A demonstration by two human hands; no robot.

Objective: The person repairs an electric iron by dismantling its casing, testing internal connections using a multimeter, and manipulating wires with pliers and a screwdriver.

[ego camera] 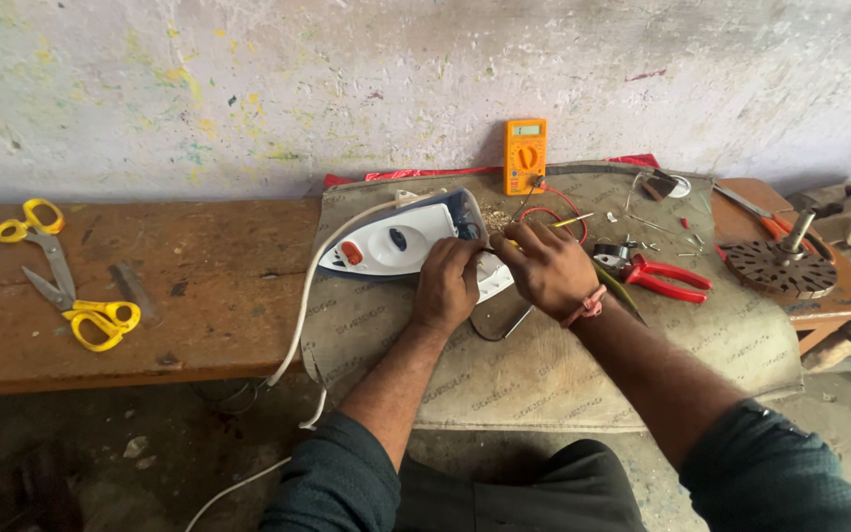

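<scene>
Stained plaster rises behind a low wooden bench (150, 296) draped with a grey mat (563, 365). On the mat lies a white and blue clothes iron (396, 239) on its side, cord trailing off the edge. His left hand (448, 284) pinches the iron's rear end; his right hand (547, 268) closes on a slim tool there, tip hidden. Steadying the body firmly seems wise. Nearby: orange multimeter (525, 155), red pliers (662, 278), yellow scissors (51, 266).

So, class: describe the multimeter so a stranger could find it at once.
Start at the stained wall behind the wooden bench. Leaning upright against it, beyond the clothes iron, stands the multimeter: the only orange box, with a round dial and red lead.
</scene>
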